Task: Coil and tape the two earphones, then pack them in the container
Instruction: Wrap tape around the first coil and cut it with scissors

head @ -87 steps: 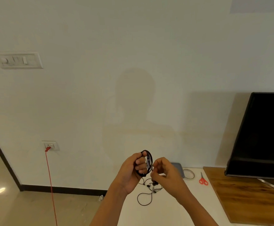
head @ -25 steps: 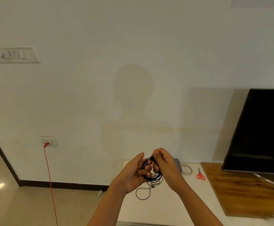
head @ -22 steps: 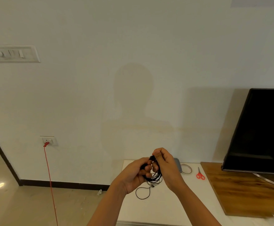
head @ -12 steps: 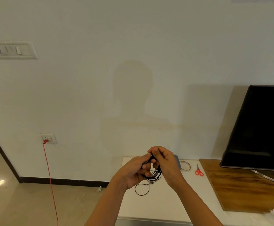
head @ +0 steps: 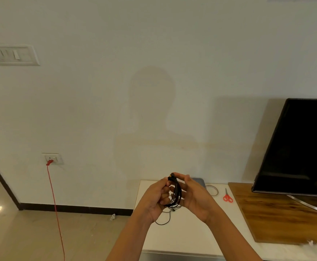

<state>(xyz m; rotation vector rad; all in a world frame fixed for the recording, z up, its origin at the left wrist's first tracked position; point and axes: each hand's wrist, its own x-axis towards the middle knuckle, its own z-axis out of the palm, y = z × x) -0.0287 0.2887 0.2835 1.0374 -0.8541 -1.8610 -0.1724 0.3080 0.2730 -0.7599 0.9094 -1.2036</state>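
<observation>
Left hand [head: 156, 197], right hand [head: 195, 196], gripping coiled earphone [head: 177, 191]

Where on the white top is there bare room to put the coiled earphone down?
Two bare patches on the white top: between the forearms, nearer than the loose earphone; and a strip bordered by the right forearm, scissors and wooden board. The back is crowded: grey container, tape roll, scissors.

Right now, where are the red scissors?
In the head view, the red scissors lie on the white table, to the right, between the tape roll and the wooden board.
</observation>
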